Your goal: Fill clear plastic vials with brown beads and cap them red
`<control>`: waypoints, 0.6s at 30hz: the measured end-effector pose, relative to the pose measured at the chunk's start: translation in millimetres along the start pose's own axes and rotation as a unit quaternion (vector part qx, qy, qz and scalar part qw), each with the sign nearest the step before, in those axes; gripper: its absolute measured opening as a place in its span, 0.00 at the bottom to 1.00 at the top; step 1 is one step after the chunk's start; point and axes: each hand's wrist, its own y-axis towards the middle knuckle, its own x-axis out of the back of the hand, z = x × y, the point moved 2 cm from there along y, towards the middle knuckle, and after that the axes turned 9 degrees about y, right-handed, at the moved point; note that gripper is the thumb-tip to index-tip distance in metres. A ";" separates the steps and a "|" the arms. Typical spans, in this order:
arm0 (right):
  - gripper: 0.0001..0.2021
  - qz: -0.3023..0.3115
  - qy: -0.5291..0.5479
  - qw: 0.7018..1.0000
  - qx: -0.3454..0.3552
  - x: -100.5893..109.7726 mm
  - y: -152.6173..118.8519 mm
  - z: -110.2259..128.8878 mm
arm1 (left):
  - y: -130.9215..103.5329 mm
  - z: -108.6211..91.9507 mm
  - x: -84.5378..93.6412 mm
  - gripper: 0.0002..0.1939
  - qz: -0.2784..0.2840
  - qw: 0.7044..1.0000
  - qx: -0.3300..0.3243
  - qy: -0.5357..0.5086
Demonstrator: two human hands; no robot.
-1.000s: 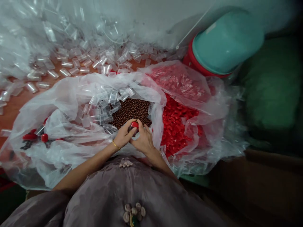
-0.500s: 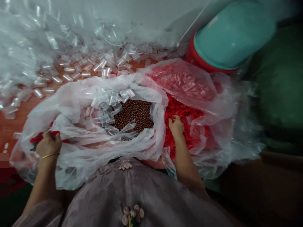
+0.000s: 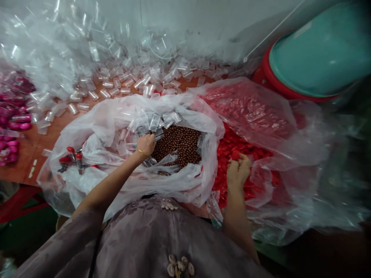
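Above two open bags, one hand at the tubes and one at the red heap

On the counter, a white bag spreads wide, its mouth folded down around brown beads and loose clear tubes; the low rim probably serves to leave both within easy reach. The left hand is down among those tubes, at the edge of the beads. Its fingers are drawn together, but whether they have closed on a tube cannot be told, since the back of the hand hides the grip.

The right hand is over the red pieces in the neighbouring bag. Its grip is closed on a red cap at the fingertips, a light pinch that would suit so small a piece and leave most of it uncovered. Lying on either side of the body, the two supplies seem placed so that each hand has its own.

Several red-topped tubes rest on the white bag's far left folds, apart from the loose ones, perhaps to keep them from mixing. More clear tubes are strewn behind, towards the wall, with pink pieces at the far left.
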 end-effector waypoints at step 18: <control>0.19 0.286 0.222 0.932 -0.011 -92.1 -112.4 100.0 | -43.3 -51.2 -24.2 0.26 0.096 0.671 0.167 -0.716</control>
